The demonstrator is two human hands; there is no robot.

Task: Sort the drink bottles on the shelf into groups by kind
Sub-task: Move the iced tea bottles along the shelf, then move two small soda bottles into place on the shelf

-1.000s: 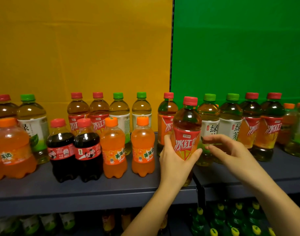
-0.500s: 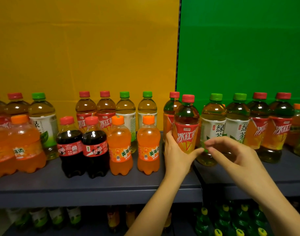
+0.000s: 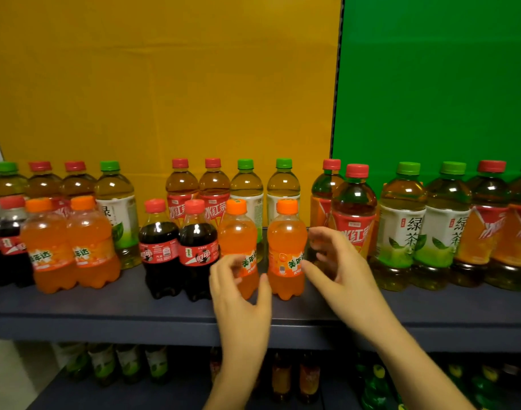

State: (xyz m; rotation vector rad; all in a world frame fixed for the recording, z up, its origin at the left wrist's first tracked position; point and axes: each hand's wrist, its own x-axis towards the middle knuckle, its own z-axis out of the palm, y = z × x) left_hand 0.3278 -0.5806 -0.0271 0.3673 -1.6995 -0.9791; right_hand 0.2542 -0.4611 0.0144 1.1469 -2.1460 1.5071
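A red-capped iced tea bottle [image 3: 354, 214] stands on the dark shelf [image 3: 135, 312], in front of another iced tea bottle [image 3: 324, 193]. My left hand [image 3: 238, 294] hovers with curled, parted fingers in front of a small orange soda bottle [image 3: 238, 232]. My right hand [image 3: 339, 267] is spread open just right of a second orange soda bottle [image 3: 285, 250], holding nothing. Two cola bottles [image 3: 178, 250] stand left of the orange sodas. Green tea bottles [image 3: 421, 229] stand to the right, with more iced tea beyond them.
Behind the front row stand two iced tea [image 3: 197, 190] and two green tea bottles [image 3: 265, 187]. Far left holds more orange soda [image 3: 70, 247], cola and tea bottles. A yellow panel [image 3: 164, 84] and a green panel [image 3: 430, 84] back the shelf. A lower shelf holds more bottles [image 3: 120, 362].
My left hand has let go of the red-capped iced tea bottle, which now stands on the shelf. Both hands have moved left toward the orange soda bottles. The view has shifted left.
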